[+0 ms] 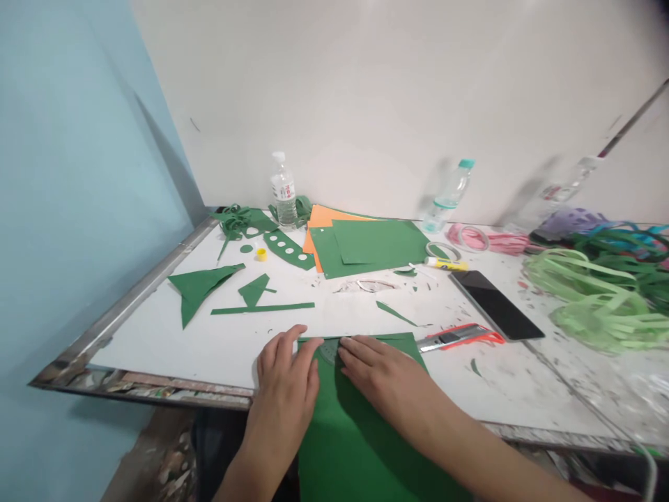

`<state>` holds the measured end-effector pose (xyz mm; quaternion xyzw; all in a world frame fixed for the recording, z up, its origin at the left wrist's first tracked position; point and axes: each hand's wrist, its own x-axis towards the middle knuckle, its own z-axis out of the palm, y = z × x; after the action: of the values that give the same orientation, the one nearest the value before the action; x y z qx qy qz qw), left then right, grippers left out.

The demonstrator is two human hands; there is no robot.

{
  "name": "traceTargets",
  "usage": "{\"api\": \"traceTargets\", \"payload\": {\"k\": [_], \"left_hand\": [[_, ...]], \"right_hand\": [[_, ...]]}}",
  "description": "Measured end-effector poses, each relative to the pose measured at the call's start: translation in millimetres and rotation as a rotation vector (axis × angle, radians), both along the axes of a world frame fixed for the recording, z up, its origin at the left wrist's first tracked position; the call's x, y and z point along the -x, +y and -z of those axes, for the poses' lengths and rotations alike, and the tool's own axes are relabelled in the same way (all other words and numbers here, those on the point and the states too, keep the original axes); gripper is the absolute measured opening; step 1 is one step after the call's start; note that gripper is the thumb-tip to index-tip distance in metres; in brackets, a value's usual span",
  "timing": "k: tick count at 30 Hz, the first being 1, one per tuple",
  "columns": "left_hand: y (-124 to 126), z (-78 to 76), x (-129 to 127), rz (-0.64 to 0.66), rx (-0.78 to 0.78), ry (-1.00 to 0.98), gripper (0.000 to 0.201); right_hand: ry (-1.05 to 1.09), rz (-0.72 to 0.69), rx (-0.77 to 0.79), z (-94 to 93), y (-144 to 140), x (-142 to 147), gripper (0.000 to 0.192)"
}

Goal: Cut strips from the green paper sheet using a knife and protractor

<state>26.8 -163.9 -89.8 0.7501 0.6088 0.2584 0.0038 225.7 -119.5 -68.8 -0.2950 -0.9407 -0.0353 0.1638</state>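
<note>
My left hand and right hand press flat, fingers spread, on the green sheet at lower centre: light, floppy paper, best held at its edges.

Matt green paper sheet; glossy phone (black glass); metal-edged table.

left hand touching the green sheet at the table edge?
Touching. The head view shows the left hand lying flat on the green sheet, fingers pressed over its top left corner.
</note>
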Motion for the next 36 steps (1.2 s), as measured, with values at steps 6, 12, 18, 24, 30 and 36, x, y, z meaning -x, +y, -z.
{"api": "traceTargets", "payload": {"k": [6,12,18,24,30,36], "left_hand": [[-8,-5.0,1,0.216,0.057,-0.16,0.026],[-12,-5.0,3,0.329,0.045,-0.219,0.032],[-11,-1.5,5,0.323,0.033,-0.198,0.028],[-12,3.6,4,0.324,-0.023,-0.207,0.028],[-12,2.9,4,0.317,-0.026,-0.2,0.027],[-12,1.4,5,0.327,-0.011,-0.215,0.03]], "right_hand": [[-0.144,-0.089,0.027,-15.1,13,-3,0.014],[-0.219,-0.147,-0.037,-19.1,18,0,0.015],[-0.218,-0.201,-0.117,-27.8,19,4,0.018],[-0.306,-0.13,-0.067,-38.4,30,14,0.018],[-0.316,-0.154,0.019,-48.9,40,34,0.017],[-0.301,-0.156,0.046,-50.4,43,31,0.025]]}}
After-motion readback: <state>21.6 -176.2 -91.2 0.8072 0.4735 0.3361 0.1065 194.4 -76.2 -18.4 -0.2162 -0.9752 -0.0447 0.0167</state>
